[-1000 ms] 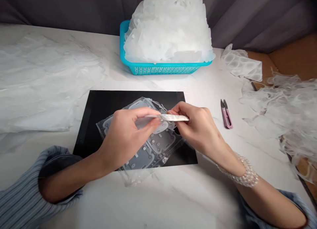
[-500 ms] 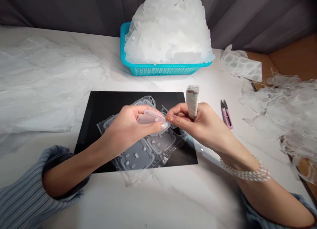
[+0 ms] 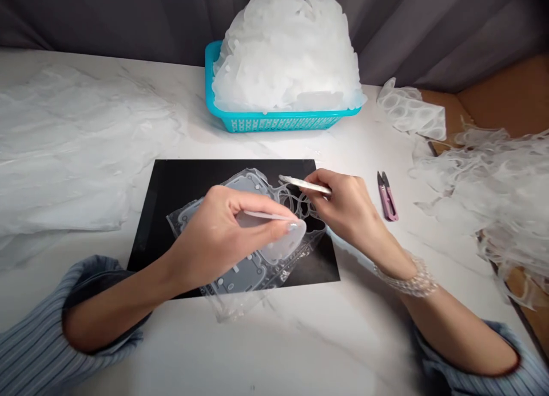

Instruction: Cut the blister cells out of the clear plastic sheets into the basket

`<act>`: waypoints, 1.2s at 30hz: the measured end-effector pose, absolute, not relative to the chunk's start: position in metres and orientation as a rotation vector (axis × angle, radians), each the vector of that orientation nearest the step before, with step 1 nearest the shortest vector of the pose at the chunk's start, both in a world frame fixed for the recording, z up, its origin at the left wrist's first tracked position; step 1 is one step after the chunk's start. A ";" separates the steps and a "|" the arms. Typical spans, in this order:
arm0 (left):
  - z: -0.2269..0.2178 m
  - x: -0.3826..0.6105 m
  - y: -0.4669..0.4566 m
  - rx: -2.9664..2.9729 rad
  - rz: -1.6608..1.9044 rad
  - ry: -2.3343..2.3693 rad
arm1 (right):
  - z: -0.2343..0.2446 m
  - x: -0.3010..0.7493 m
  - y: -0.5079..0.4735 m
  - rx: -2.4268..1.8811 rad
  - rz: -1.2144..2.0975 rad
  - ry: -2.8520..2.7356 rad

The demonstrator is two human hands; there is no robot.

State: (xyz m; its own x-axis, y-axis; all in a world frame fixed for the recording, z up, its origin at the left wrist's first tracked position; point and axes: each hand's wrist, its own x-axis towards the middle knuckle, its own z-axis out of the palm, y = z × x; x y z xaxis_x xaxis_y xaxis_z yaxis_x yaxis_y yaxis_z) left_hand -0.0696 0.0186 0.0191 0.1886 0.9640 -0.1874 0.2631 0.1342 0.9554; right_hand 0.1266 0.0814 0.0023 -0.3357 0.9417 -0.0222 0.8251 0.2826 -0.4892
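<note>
My left hand [image 3: 218, 233], above the middle of the black mat [image 3: 180, 179], pinches a small translucent silicone-like piece [image 3: 285, 244] between thumb and fingers. A thin, white-wrapped tool [image 3: 306, 184] is gripped in my right hand [image 3: 349, 202], its visible end pointing left; its other end is hidden in the hand. Below both hands lies a clear molded sheet [image 3: 238, 267] with rounded grey-looking panels. Cut-out loops [image 3: 300, 204] of clear material at its right edge lie beside my right fingers, and I cannot tell whether they touch.
A blue basket [image 3: 274, 122] heaped with translucent pieces [image 3: 287, 53] stands at the back. Pink-handled thread snips [image 3: 388, 196] lie to the right. Clear sheets [image 3: 64, 150] are stacked at left. Scrap webbing [image 3: 506, 184] spills over a cardboard box [image 3: 510, 93] at right.
My hands have moved apart, the right one slightly up and away from the piece. The white-wrapped tool has swung from upright to nearly level. The piece in my left hand has tilted.
</note>
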 end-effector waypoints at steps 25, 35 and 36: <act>0.033 -0.068 0.009 1.180 1.055 1.140 | 0.046 0.126 0.049 -1.274 1.400 -1.763; 0.027 -0.070 0.010 1.035 1.051 1.039 | 0.041 0.125 0.049 -1.193 1.562 -1.545; 0.027 -0.070 0.010 1.030 1.052 1.039 | 0.041 0.125 0.049 -1.186 1.565 -1.528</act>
State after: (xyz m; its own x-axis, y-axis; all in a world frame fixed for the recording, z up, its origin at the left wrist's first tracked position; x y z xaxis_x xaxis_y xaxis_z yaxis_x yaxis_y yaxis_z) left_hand -0.0697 0.0097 0.0266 0.1723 0.9734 -0.1509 -0.1633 0.1793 0.9701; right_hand 0.1249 0.0487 0.0405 -0.3865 0.9074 -0.1649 0.1433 -0.1176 -0.9827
